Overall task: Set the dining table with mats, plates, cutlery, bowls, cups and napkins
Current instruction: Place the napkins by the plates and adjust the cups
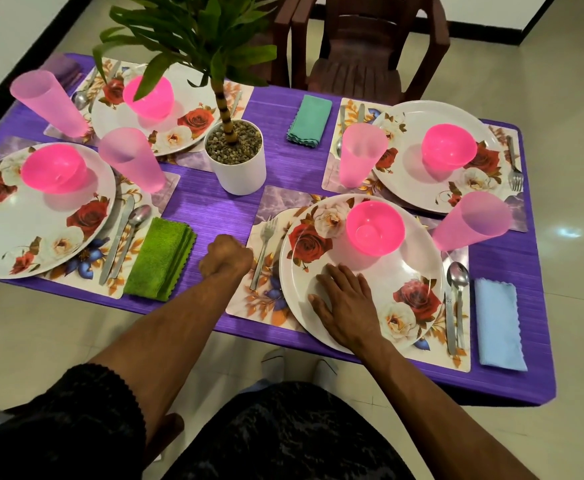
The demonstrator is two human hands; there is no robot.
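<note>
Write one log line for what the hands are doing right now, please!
left hand: fist, resting on purple table | right hand: flat on nearest plate | four places set

A potted plant (232,157) in a white pot stands mid-tabletop on the purple tablecloth (211,209); a brown chair (356,46) sits beyond the far edge

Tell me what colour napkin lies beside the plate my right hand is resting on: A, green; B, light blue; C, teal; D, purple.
B: the right hand lies flat on the near plate, and the light blue napkin sits just past that setting's spoon on the right.
</note>
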